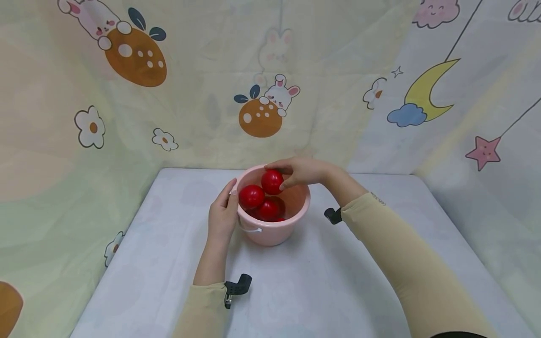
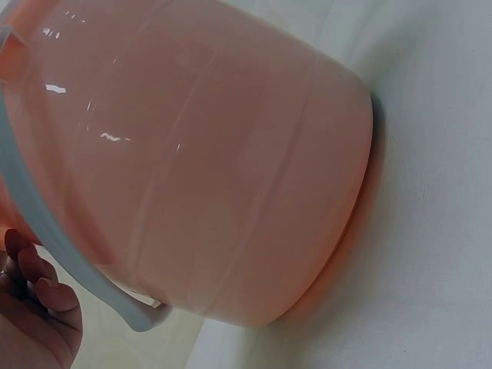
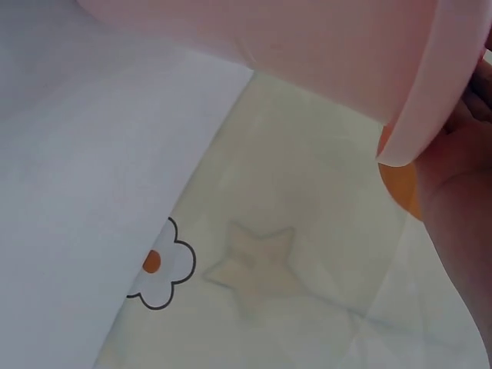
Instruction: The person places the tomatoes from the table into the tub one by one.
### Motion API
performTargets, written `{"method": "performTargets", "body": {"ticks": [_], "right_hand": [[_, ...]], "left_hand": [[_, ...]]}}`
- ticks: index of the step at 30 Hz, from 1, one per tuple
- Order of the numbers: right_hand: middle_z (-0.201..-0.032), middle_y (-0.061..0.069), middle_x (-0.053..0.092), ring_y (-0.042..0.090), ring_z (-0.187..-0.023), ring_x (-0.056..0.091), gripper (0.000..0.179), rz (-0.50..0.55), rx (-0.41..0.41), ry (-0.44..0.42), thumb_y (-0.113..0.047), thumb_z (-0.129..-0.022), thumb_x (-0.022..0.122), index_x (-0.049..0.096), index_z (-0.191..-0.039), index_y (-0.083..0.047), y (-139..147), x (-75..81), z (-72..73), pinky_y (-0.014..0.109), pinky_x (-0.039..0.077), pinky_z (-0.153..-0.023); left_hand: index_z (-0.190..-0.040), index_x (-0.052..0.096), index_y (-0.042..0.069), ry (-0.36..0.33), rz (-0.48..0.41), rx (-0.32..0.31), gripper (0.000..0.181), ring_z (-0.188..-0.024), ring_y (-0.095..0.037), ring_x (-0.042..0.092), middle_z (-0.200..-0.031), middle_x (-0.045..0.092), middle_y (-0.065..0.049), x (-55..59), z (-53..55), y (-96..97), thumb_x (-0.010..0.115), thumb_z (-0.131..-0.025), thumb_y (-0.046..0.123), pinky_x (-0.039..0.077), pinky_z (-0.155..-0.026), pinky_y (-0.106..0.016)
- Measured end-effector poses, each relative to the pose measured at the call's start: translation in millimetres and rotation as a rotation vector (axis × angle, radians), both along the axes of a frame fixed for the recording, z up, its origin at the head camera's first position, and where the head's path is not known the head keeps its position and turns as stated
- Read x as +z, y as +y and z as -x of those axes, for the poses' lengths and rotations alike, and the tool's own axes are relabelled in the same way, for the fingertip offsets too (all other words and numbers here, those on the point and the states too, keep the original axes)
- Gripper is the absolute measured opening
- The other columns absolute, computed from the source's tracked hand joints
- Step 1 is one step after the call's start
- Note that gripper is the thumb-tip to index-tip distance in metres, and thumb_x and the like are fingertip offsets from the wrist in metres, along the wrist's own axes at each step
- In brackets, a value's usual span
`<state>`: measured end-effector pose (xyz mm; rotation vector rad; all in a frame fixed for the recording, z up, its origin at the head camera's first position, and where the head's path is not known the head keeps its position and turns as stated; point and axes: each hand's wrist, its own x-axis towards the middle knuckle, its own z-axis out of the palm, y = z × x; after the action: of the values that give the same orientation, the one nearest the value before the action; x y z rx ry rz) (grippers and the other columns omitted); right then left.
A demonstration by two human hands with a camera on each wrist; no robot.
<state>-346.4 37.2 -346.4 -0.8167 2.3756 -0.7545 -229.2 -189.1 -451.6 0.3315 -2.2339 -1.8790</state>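
A pink bucket stands upright on the table. My left hand holds its left rim, the thumb on the near side; the left wrist view catches curled fingers beside the white handle, which hangs down along the wall. Over the bucket's mouth, my right hand grips a red ball between thumb and fingers. Several more shiny red balls lie inside, among them one ball at the left wall. In the right wrist view the bucket's rim hides the fingertips and the ball.
The white-covered table reaches to a printed cloth backdrop close behind the bucket. More patterned cloth hangs at both sides. Black wrist mounts sit at both sleeve cuffs.
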Motion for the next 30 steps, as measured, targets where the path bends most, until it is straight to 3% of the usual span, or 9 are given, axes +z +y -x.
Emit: {"method": "performTargets", "body": {"ticks": [13,23,26,30], "right_hand": [[-0.146,-0.008,0.051,0.02,-0.135,0.044,0.069,-0.019,0.014,0.021,-0.02,-0.088,0.074,0.045,-0.147,-0.039,5.8,-3.9,-0.3,0.038,0.058,-0.091],[-0.147,-0.011,0.049,0.019,-0.137,0.041,0.064,0.005,-0.03,0.003,-0.026,-0.089,0.072,0.045,-0.146,-0.042,10.2,-5.6,-4.1,0.04,0.057,-0.094],[-0.146,-0.012,0.05,0.018,-0.138,0.041,0.062,0.024,-0.034,0.014,-0.029,-0.09,0.071,0.046,-0.145,-0.041,12.2,-5.8,-5.9,0.04,0.056,-0.095],[-0.147,-0.011,0.049,0.019,-0.138,0.041,0.06,0.054,-0.052,0.045,-0.031,-0.091,0.069,0.047,-0.146,-0.039,17.4,-3.9,-9.5,0.043,0.054,-0.097]], "left_hand": [[-0.137,0.05,0.052,0.006,0.009,-0.01,0.038,-0.094,-0.022,0.056,-0.103,0.065,-0.002,-0.5,2.3,4.1,0.051,-0.099,0.048,0.058,-0.082,-0.031],[-0.137,0.05,0.053,-0.02,0.018,-0.011,0.038,-0.097,-0.021,0.056,-0.106,0.065,0.0,-1.4,2.8,5.1,0.051,-0.099,0.047,0.058,-0.083,-0.03],[-0.137,0.049,0.053,-0.018,0.057,-0.016,0.038,-0.096,-0.021,0.055,-0.106,0.064,-0.002,-1.7,1.2,1.9,0.05,-0.099,0.048,0.057,-0.081,-0.029],[-0.142,0.048,0.046,0.033,0.203,-0.006,0.042,-0.098,-0.019,0.055,-0.113,0.061,-0.002,-1.1,-1.0,-5.8,0.047,-0.1,0.048,0.056,-0.08,-0.03]]}}
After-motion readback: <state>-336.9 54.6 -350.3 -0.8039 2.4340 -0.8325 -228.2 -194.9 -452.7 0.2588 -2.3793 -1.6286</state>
